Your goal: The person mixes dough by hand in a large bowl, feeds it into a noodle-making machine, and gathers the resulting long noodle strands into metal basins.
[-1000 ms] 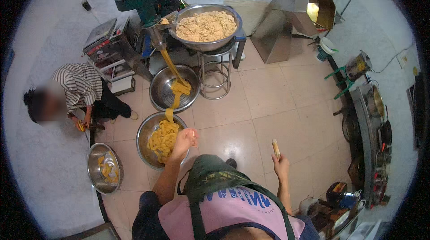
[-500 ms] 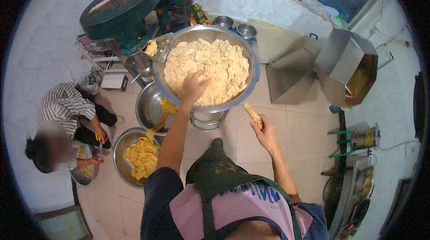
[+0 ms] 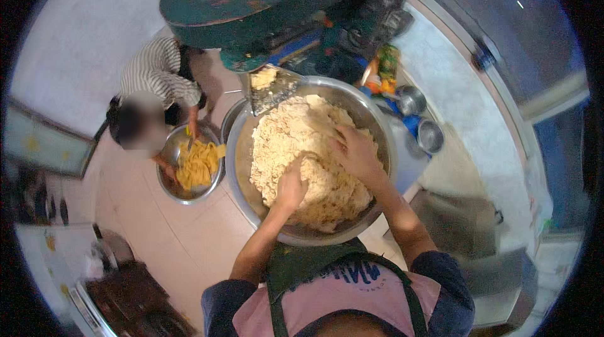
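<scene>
A large metal bowl (image 3: 277, 234) stands in front of my body, heaped with pale yellow, crumbly dough (image 3: 277, 142). My left hand (image 3: 291, 187) is in the near left part of the heap, fingers curled around some dough. On the right side of the heap lies my right hand (image 3: 357, 153), its fingers apart and somewhat blurred, touching the dough. The ends of its fingers are partly sunk or hidden there. A metal chute (image 3: 270, 95) with bits of dough on it reaches over the bowl's far left rim.
A big dark green machine (image 3: 270, 0) rises behind the bowl. At left a co-worker in a striped top (image 3: 151, 66) bends over a metal basin (image 3: 182, 197) of yellow strips (image 3: 200, 164). Small metal bowls (image 3: 430, 136) and a green-orange packet (image 3: 388, 63) sit at far right.
My view has swung, and the machine appears farther right and closer. My right hand no longer holds the tan stick and is now in the bowl. The co-worker's hands now reach into the yellow strips.
</scene>
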`<move>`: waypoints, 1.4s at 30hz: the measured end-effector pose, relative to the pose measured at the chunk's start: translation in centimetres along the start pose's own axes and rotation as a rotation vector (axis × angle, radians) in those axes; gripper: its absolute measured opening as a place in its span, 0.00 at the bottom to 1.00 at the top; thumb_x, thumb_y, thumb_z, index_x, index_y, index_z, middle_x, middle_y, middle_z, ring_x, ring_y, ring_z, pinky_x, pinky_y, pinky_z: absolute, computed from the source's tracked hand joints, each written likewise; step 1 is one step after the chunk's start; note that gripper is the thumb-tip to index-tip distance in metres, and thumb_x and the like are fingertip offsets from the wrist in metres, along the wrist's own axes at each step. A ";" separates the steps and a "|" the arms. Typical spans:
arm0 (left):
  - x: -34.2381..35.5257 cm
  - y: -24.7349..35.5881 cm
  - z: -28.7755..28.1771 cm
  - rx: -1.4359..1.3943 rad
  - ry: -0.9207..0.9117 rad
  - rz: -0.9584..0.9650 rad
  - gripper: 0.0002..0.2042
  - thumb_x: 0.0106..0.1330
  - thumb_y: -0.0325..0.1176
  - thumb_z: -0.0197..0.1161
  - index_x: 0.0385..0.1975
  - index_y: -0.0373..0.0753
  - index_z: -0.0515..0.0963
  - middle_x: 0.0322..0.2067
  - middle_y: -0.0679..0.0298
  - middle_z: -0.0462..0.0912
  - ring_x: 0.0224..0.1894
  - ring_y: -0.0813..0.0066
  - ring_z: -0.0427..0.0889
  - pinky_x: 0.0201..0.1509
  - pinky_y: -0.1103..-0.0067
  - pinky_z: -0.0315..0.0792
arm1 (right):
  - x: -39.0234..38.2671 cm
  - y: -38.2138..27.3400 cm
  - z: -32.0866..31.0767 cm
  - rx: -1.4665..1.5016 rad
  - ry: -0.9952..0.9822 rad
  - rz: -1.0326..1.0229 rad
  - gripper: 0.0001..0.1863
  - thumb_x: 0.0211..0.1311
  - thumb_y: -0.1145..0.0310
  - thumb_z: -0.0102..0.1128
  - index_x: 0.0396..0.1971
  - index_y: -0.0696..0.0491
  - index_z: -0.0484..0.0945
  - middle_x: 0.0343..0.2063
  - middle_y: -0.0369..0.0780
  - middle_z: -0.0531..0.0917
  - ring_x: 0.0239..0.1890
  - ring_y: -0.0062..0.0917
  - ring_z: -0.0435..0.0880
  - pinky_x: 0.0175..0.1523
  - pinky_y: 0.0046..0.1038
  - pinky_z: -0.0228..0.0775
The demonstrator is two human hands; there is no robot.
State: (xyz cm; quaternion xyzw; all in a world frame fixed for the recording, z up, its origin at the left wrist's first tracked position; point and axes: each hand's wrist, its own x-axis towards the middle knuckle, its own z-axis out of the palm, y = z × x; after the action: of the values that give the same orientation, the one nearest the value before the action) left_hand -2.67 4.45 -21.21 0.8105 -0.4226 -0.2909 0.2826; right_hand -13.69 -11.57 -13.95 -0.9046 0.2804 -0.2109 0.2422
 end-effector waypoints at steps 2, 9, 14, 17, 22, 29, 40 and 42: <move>-1.7 1.2 0.2 -0.104 0.158 -0.092 0.33 0.49 0.21 0.59 0.60 0.30 0.59 0.32 0.42 0.80 0.25 0.54 0.81 0.33 0.69 0.77 | 6.9 -0.8 1.7 0.081 0.096 -0.328 0.18 0.61 0.62 0.56 0.47 0.58 0.75 0.25 0.49 0.80 0.27 0.41 0.80 0.34 0.39 0.72; -3.8 4.8 -0.5 -0.652 0.521 -0.211 0.27 0.58 0.31 0.60 0.56 0.27 0.61 0.33 0.50 0.79 0.31 0.69 0.80 0.33 0.76 0.75 | 20.7 -2.5 10.0 -0.414 -0.228 -0.488 0.08 0.52 0.80 0.51 0.27 0.59 0.81 0.27 0.49 0.83 0.31 0.39 0.84 0.35 0.36 0.77; -5.2 3.0 -1.9 -0.808 0.662 -0.257 0.28 0.60 0.34 0.62 0.57 0.26 0.62 0.45 0.52 0.77 0.41 0.70 0.79 0.44 0.78 0.74 | 19.3 -5.8 7.1 -0.303 -0.341 -0.495 0.09 0.53 0.76 0.52 0.31 0.52 0.82 0.27 0.49 0.83 0.29 0.40 0.84 0.34 0.38 0.75; -4.2 3.2 -5.0 -0.584 0.593 -0.222 0.30 0.56 0.40 0.67 0.56 0.30 0.67 0.41 0.49 0.80 0.41 0.67 0.80 0.45 0.75 0.73 | 17.8 -6.7 6.1 -0.188 -0.336 -0.451 0.10 0.53 0.75 0.51 0.32 0.55 0.82 0.26 0.51 0.82 0.30 0.43 0.83 0.37 0.42 0.74; 0.0 5.6 -9.5 -0.307 0.491 -0.192 0.32 0.51 0.47 0.69 0.52 0.33 0.72 0.27 0.47 0.81 0.28 0.58 0.82 0.36 0.68 0.74 | 21.5 -3.1 10.1 -0.379 -0.179 -0.361 0.07 0.51 0.73 0.56 0.23 0.60 0.80 0.21 0.52 0.80 0.28 0.44 0.83 0.33 0.41 0.75; 9.3 4.7 -11.6 0.037 0.797 -0.245 0.30 0.51 0.52 0.69 0.37 0.29 0.68 0.17 0.54 0.77 0.22 0.57 0.79 0.24 0.68 0.72 | 18.8 -4.0 2.5 -0.282 -0.200 -0.268 0.17 0.64 0.57 0.47 0.40 0.54 0.79 0.25 0.47 0.82 0.29 0.41 0.81 0.35 0.39 0.73; 15.0 2.7 -5.8 0.599 0.891 -0.213 0.14 0.55 0.33 0.55 0.38 0.31 0.73 0.36 0.56 0.75 0.42 0.63 0.74 0.29 0.79 0.74 | 18.6 -1.7 7.6 -0.317 -0.363 -0.401 0.10 0.59 0.65 0.54 0.35 0.55 0.78 0.22 0.51 0.80 0.26 0.46 0.81 0.31 0.43 0.73; 12.9 2.8 -6.6 0.345 0.709 -0.209 0.28 0.51 0.32 0.58 0.54 0.29 0.67 0.43 0.54 0.75 0.49 0.54 0.71 0.37 0.73 0.77 | 19.3 -2.9 9.0 -0.353 -0.301 -0.535 0.12 0.61 0.64 0.50 0.37 0.56 0.77 0.23 0.51 0.81 0.27 0.46 0.82 0.30 0.42 0.74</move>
State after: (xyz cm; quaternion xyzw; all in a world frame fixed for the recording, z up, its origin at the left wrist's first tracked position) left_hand 6.68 -6.46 -17.79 0.9346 -0.2572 0.0545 0.2395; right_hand 6.68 -18.36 -14.70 -0.9948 0.0269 -0.0794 0.0572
